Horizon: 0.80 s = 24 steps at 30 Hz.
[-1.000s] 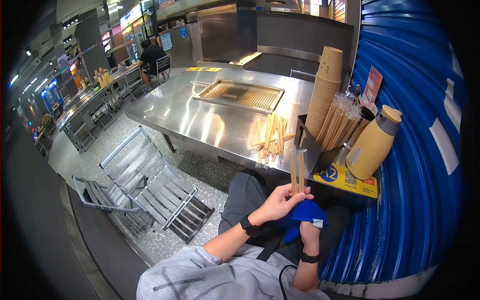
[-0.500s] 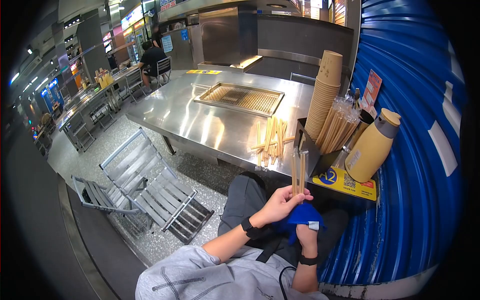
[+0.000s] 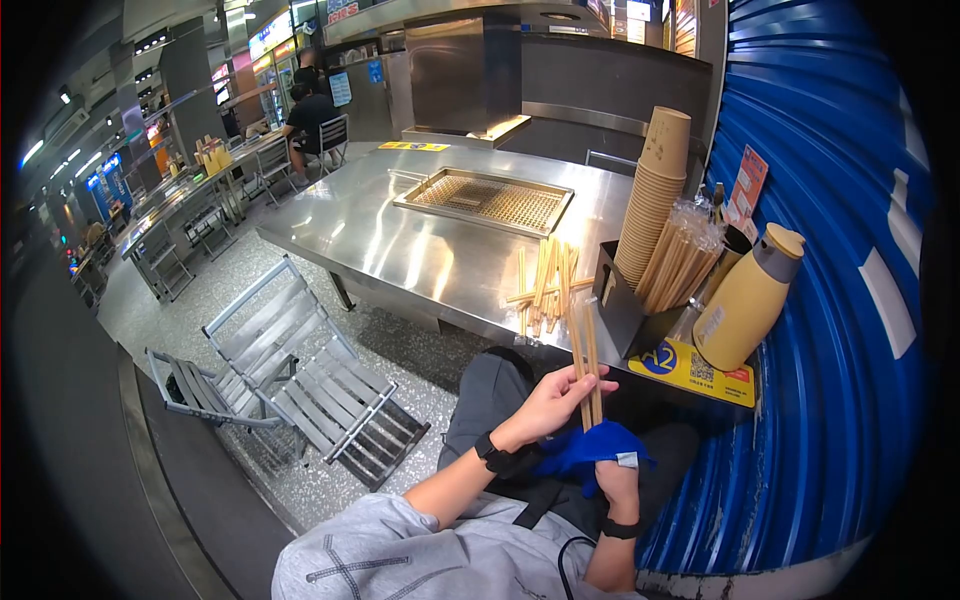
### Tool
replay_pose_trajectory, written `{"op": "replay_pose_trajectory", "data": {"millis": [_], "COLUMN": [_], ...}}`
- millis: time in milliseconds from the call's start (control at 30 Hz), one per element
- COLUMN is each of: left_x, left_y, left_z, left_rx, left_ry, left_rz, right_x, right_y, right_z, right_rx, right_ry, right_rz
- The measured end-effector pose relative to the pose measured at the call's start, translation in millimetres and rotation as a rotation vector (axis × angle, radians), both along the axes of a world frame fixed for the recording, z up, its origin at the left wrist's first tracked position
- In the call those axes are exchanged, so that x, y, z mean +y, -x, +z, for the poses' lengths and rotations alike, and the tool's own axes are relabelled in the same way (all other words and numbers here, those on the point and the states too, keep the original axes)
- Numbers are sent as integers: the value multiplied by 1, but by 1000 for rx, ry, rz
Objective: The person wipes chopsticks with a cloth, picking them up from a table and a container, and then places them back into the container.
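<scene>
My left hand (image 3: 557, 405) is closed around the middle of a pair of wooden chopsticks (image 3: 584, 345), tips pointing up and away from me. Their lower ends meet a blue cloth (image 3: 590, 447) with a small white tag, above my lap. My right hand (image 3: 616, 481) grips that cloth from below, its fingers partly covered by the fabric. Just beyond, a loose pile of chopsticks (image 3: 549, 285) lies near the edge of the steel table (image 3: 375, 245).
On the table's right stand a stack of paper cups (image 3: 652, 200), a black holder (image 3: 615, 300) with wrapped chopsticks (image 3: 680, 255), and a yellow jug (image 3: 742, 305). A grill grate (image 3: 490, 200) sits mid-table. Folding chairs (image 3: 310, 370) are at left; a blue shutter (image 3: 830, 200) borders the right.
The chopsticks have dropped a little toward the cloth and tilted left at the top. My left hand has shifted slightly left, and the cloth has spread out to the left.
</scene>
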<state>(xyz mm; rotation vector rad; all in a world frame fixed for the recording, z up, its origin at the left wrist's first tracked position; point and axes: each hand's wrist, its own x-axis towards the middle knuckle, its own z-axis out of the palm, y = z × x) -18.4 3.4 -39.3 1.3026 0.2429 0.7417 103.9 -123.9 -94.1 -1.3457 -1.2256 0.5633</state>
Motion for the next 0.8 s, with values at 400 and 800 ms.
{"op": "replay_pose_trajectory", "data": {"millis": [400,800], "left_x": [-9,9], "left_y": [-8,1], "left_z": [-10,2], "left_rx": [-34,-119], "left_ry": [-99,-40], "left_rz": [8,214], "right_x": [5,-3], "right_y": [0,-1], "right_z": [10,4], "right_rx": [56,-80], "right_ry": [20,-78], "right_rz": [15,106]}}
